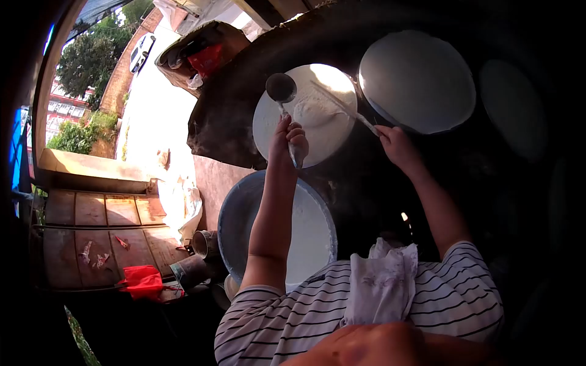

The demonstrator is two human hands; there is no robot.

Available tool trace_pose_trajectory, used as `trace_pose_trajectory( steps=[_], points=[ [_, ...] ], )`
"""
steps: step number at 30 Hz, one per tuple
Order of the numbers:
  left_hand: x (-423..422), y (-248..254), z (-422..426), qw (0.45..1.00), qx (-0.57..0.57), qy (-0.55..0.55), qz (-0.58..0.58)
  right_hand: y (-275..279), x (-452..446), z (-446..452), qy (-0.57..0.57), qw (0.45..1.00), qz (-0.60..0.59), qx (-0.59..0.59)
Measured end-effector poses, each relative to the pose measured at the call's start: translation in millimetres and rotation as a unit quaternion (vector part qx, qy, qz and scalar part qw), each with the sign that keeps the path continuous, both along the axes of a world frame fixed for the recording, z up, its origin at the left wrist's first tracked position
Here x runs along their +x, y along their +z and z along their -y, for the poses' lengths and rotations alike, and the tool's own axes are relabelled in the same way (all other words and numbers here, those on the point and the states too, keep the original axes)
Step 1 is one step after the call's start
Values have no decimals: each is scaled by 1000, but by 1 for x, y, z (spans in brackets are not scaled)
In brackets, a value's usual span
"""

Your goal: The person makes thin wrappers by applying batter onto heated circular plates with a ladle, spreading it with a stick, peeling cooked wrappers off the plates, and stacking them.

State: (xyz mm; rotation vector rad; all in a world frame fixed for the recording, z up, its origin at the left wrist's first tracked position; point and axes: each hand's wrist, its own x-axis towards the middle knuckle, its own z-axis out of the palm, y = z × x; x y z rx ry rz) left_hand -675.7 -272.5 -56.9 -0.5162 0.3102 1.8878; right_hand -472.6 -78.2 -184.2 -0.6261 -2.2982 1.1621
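Ladle (281, 88), judged stiff and fairly light, best taken by its handle (296, 157), is clasped in the left hand (289, 136) over a round white surface (326, 143); a thin stick (343, 105) is pinched by the right hand (397, 145).

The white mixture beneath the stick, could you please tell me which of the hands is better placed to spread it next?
Likely the right hand: it holds the stick, which reaches over the white mixture; the left hand holds a ladle.
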Motion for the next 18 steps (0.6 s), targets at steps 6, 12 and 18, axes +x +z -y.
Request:
trace_pose_trajectory(
  steps=[6,12,18],
  points=[
    [62,-51,-22,970,-160,154,-97,27,-5,89,24,944,50,-324],
    [84,-5,4,910,312,199,188,27,-28,51,23,997,-60,-53],
    [106,61,85,913,326,244,12,8,-11,64,151,983,69,-82]
  ],
)
